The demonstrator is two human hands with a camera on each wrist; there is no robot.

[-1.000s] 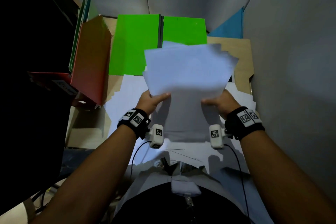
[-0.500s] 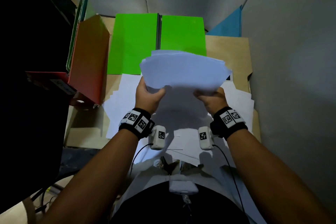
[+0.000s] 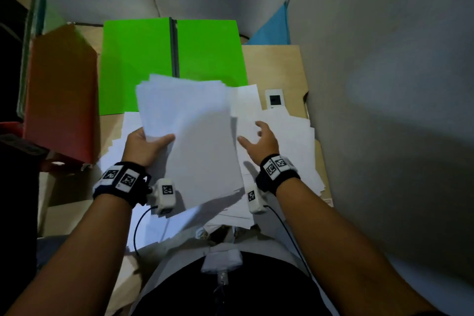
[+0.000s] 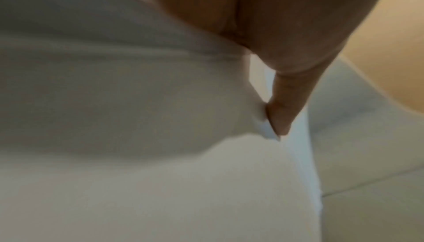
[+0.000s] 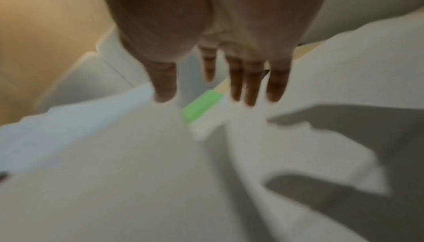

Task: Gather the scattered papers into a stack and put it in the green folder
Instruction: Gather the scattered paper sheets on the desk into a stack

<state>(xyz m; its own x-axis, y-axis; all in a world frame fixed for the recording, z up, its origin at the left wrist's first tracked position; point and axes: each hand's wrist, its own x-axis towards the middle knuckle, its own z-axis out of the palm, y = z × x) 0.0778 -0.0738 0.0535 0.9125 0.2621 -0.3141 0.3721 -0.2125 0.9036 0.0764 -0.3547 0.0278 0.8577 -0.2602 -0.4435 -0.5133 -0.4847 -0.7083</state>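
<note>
A thick stack of white papers [image 3: 189,141] hangs above the desk, tilted, and my left hand [image 3: 145,145] grips its left edge with the thumb on top. The left wrist view shows that thumb [image 4: 282,111] pressing the stack [image 4: 137,110]. My right hand [image 3: 259,140] is off the stack, fingers spread, hovering over loose white sheets [image 3: 287,136] on the right of the desk. The right wrist view shows its fingers [image 5: 252,86] straight above papers [image 5: 137,173]. The green folder [image 3: 143,67] lies open and flat at the back of the desk.
An orange-red file box [image 3: 60,95] stands at the left with folders behind it. A small white device [image 3: 275,98] lies on the wooden desk [image 3: 274,67] at the right. A blue folder [image 3: 274,31] leans in the back right corner. Grey walls close in on the right.
Both hands held the stack by its near edge before. Now my right hand has let go and moved right over the loose sheets; the stack has turned and hangs from my left hand alone.
</note>
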